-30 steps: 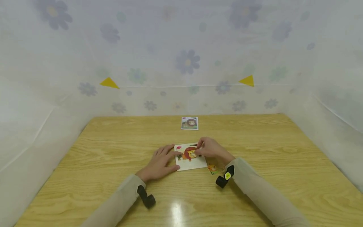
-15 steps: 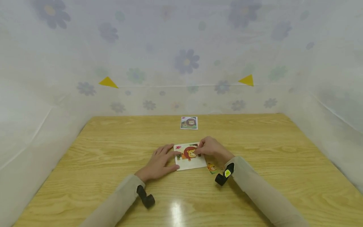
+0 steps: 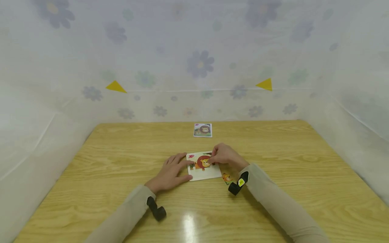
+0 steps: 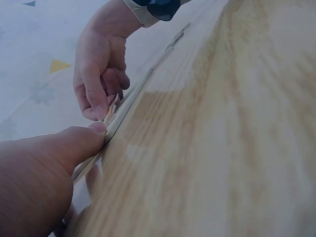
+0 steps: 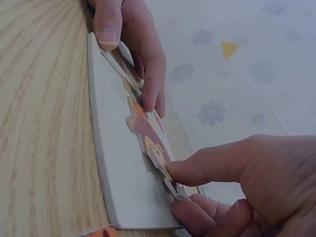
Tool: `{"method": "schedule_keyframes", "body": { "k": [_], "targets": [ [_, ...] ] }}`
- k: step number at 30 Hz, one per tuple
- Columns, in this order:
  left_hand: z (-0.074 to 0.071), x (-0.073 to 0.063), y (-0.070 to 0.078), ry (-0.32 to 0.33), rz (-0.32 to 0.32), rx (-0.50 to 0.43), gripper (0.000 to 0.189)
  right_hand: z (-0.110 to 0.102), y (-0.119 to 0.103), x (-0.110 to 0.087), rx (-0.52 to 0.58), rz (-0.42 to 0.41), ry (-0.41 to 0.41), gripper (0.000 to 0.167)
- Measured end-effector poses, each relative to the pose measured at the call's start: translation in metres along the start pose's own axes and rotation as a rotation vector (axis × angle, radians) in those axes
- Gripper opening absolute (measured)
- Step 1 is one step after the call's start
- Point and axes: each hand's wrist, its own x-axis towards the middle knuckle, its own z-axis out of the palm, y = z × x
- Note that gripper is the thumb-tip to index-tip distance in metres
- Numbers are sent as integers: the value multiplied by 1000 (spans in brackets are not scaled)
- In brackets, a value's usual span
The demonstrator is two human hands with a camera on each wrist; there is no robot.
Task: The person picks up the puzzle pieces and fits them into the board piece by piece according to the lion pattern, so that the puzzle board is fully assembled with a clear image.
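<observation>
A white puzzle board lies on the table, partly filled with jigsaw pieces forming a lion and a pink flower-like shape. My left hand rests at the board's left edge with fingers spread, index finger on the pieces and thumb at the front left corner. Over the board's right side, my right hand pinches a puzzle piece between thumb and fingers. In the right wrist view this piece is slightly tilted, right against the lion's face. The board's lower strip shows bare white.
Loose puzzle pieces lie just right of the board, partly hidden under my right wrist camera. Farther back stands out a small printed lion card on the wooden table. A flowered curtain encloses the back and sides.
My right wrist has shifted slightly left and covers more of the loose pieces. The right fingers stay at the lion's right side; my left hand holds its place.
</observation>
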Motion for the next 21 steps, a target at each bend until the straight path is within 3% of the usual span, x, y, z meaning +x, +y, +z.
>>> {"method": "schedule_keyframes", "body": {
  "k": [6,11,15,21],
  "targets": [
    [1,0,0,-6,3,4,53,3,5,-1,10,-4,31,27],
    [1,0,-1,16,6,5,51,9,9,-3,62,-61,68,24],
    [2,-1,0,18,9,12,51,10,11,-10,87,-167,30,16],
    [3,0,-1,7,7,12,52,-4,17,-23,130,-358,-94,14]
  ]
}}
